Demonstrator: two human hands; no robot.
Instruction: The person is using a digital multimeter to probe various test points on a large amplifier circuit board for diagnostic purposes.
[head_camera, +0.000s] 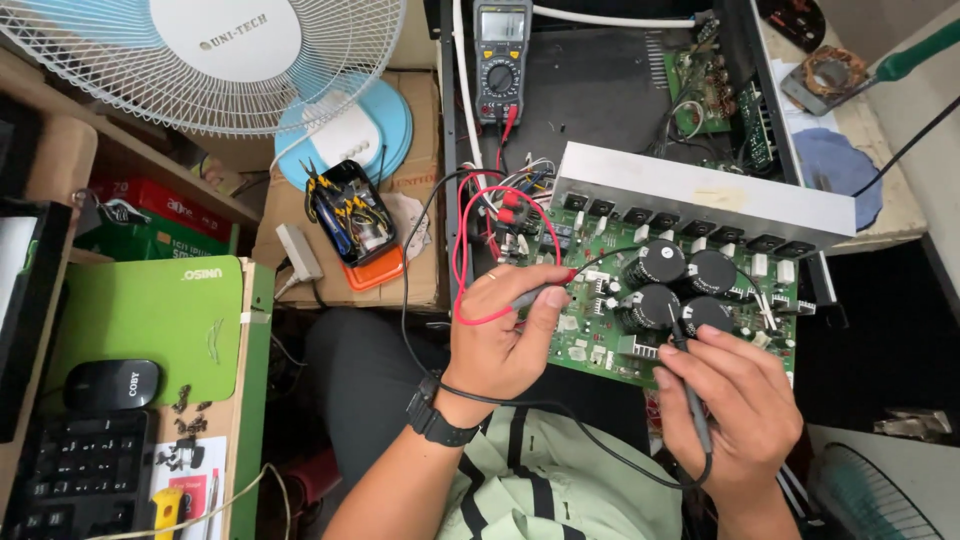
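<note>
Cluttered repair bench filled the frame: a white round-guarded desk fan (215, 55) at upper left, a green mouse pad (150, 320) with a black mouse (112, 384) and black keyboard (85, 480) at lower left, and a tray of small pliers (350, 212) on a cardboard box near centre.

An opened amplifier chassis lay at upper right. Its green circuit board (600, 325), carrying four black cylindrical capacitors (680, 285) and a long aluminium heat sink (700, 195), sat tilted toward the person at centre right. A grey-and-yellow digital multimeter (501, 60) stood at top centre, with red and black leads trailing down from it.

Left hand (500, 335), with a black wristwatch, pinched the red test probe (545, 292) between thumb and forefinger, tip on the board left of the capacitors. Right hand (735, 400) gripped the black test probe (688, 375) pencil-fashion, tip just below the capacitors.

Judgement: both tips needed steady, near-upright contact on single solder points; the components stood close together, so a slip could bridge neighbours. Resting the heels of the hands on the board edge looked advisable, as did keeping the looped red lead clear of the probing site. The meter display was too small to read.
</note>
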